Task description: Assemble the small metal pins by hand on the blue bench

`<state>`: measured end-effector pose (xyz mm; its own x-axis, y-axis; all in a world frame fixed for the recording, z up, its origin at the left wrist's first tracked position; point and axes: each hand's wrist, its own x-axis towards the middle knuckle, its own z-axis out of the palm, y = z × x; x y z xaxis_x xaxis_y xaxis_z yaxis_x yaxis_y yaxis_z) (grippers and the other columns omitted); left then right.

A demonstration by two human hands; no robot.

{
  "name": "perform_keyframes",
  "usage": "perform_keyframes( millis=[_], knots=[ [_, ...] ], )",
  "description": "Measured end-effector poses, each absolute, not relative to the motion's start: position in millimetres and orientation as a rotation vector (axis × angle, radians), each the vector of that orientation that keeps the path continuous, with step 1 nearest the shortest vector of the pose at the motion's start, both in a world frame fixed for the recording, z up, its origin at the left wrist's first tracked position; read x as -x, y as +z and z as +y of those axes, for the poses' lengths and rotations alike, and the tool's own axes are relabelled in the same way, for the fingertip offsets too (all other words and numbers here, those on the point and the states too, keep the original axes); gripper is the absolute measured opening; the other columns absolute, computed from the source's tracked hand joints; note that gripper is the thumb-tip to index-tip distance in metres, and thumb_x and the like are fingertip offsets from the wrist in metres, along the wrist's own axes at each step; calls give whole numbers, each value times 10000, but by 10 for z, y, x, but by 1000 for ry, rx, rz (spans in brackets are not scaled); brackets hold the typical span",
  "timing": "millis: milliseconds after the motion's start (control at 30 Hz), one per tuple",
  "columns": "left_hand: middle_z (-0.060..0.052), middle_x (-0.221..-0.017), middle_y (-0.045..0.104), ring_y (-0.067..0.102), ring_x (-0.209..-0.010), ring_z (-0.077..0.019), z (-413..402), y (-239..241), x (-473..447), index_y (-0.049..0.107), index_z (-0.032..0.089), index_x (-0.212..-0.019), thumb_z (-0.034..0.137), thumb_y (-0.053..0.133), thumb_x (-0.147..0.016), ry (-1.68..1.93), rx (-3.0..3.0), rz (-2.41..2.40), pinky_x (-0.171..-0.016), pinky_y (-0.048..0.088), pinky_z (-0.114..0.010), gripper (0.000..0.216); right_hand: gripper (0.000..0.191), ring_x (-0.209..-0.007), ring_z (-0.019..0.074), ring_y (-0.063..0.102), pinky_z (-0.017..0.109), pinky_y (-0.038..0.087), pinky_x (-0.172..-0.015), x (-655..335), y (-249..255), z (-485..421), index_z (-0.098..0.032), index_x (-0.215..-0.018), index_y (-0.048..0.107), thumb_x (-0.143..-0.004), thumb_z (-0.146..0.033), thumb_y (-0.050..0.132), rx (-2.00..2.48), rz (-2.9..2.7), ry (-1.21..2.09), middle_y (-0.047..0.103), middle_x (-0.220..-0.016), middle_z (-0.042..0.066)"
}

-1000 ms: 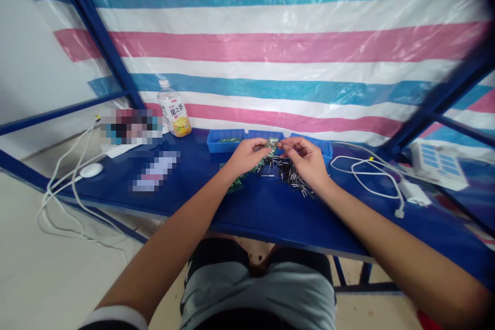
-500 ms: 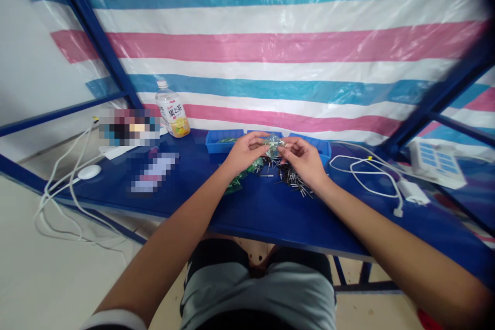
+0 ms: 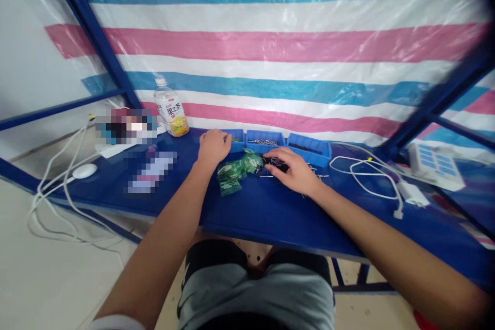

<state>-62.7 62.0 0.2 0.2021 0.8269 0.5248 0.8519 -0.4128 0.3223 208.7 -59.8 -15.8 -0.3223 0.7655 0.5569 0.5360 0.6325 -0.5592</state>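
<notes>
My left hand [image 3: 215,145] reaches over the left blue bin [image 3: 238,146], its fingers bent down; the fingertips are hidden, with a bit of green by them. My right hand [image 3: 292,167] is low over a loose pile of thin black and silver pins [image 3: 274,166] that look like blind rivets. Its thumb and fingers are apart, and nothing is visibly gripped. Between the hands lie several small green clear plastic bags [image 3: 232,172] with slim pieces inside. The middle blue bin [image 3: 266,147] contains silver pins, the right blue bin [image 3: 314,158] dark ones.
A drink bottle [image 3: 171,108] stands at the back left of the blue table [image 3: 266,216]. White cables [image 3: 359,170] and a white adapter [image 3: 413,193] lie on the right. Farther right is a white box with blue panels [image 3: 436,165]. A white oval device [image 3: 85,170] sits on the left.
My hands have parted from the clear packet they held together. The left moved left to the bin, the right down to the pins. The packet no longer shows between them.
</notes>
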Motion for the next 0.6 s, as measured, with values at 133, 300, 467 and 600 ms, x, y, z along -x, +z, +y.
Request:
perform_keyframes(
  millis=[133, 300, 467, 600],
  knots=[
    [-159, -1088, 751, 637, -1067, -347, 621, -85, 599, 789, 196, -845, 462, 511, -999, -971, 2389, -1760, -1109, 381, -647, 415, 199, -1398, 350, 519, 592, 435, -1170, -2043, -193, -623, -286, -1108, 791, -1003, -362, 640, 919, -2317, 230, 615, -1467, 109],
    [-166, -1226, 711, 565, -1227, -412, 552, -71, 536, 793, 206, -886, 477, 555, -989, -1157, 2368, -1733, -1182, 155, -762, 375, 298, -1330, 330, 584, 591, 473, -1140, -2052, -226, -581, -279, -1289, 727, -1028, -343, 598, 938, -2321, 236, 689, -1353, 121],
    [-137, -1266, 677, 553, -1265, -339, 464, -8, 430, 782, 213, -1054, 400, 558, -1005, -1331, 2438, -1451, -1193, 343, -558, 296, 296, -1384, 348, 552, 622, 457, -1156, -2088, -245, -555, -288, -1276, 745, -1026, -343, 597, 941, -2356, 216, 667, -1416, 115],
    [-121, -1221, 684, 565, -1252, -288, 368, 45, 319, 761, 199, -1066, 352, 528, -1032, -1419, 2617, -1139, -1170, 406, -466, 281, 328, -1404, 347, 544, 611, 442, -1184, -2069, -260, -556, -246, -1315, 733, -1035, -320, 577, 961, -2394, 186, 672, -1420, 131]
  ],
)
